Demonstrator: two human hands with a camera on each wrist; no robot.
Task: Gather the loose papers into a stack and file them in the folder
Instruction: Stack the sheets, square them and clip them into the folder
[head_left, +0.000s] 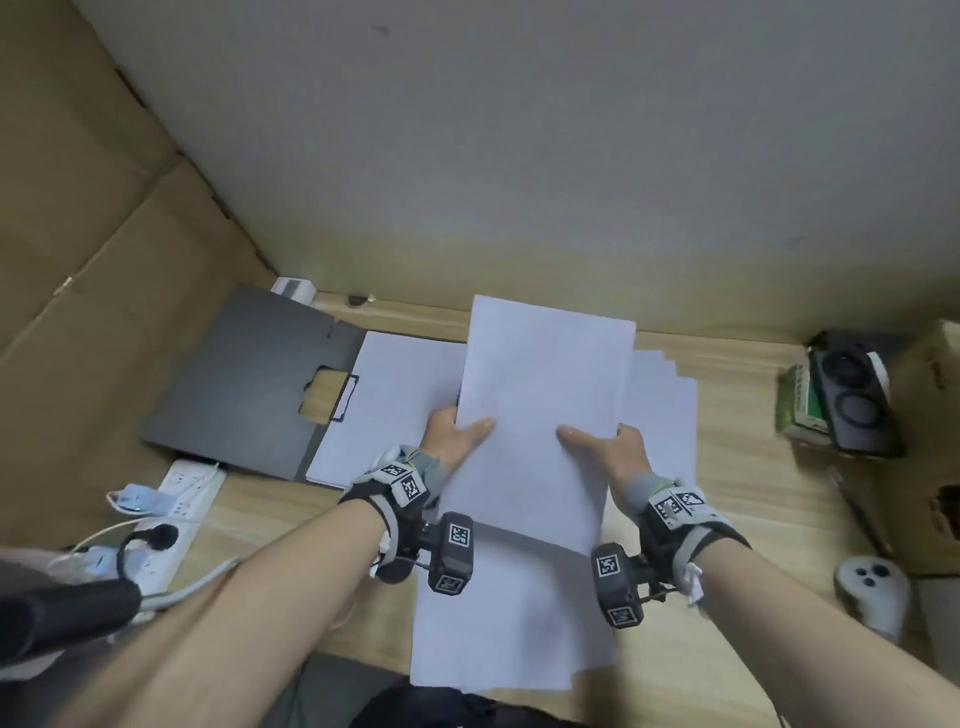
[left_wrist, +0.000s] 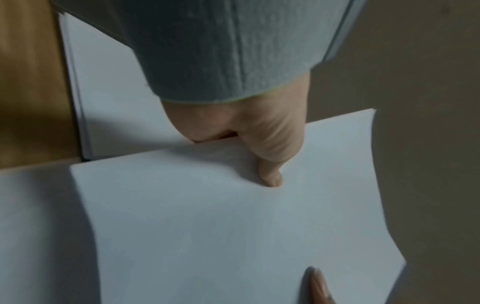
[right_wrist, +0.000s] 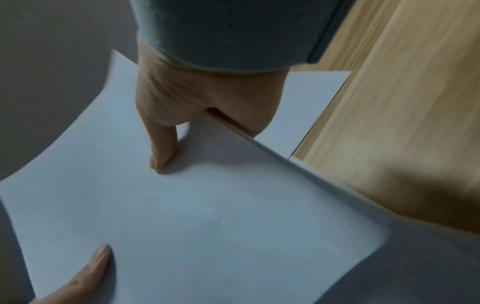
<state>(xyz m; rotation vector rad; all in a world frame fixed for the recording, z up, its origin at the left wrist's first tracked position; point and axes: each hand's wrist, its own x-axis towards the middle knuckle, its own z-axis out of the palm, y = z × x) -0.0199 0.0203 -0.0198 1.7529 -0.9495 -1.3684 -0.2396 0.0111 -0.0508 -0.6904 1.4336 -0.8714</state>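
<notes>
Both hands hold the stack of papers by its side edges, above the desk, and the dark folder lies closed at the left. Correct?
Not quite: the head view shows the folder lying open, with white sheets on its right half. Otherwise yes: left hand and right hand hold the stack.

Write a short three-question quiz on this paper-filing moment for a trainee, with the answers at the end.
1. True or false: both the left hand and the right hand hold the lifted stack of papers.
2. Where does the dark folder lie? A) open on the desk, left of the held stack; B) closed under the stack; C) upright against the wall.
3. Fill in: more loose sheets still lie on the wooden ____.

Key: 1 true, each thumb on top at a side edge. 2 A. 3 desk.
</notes>
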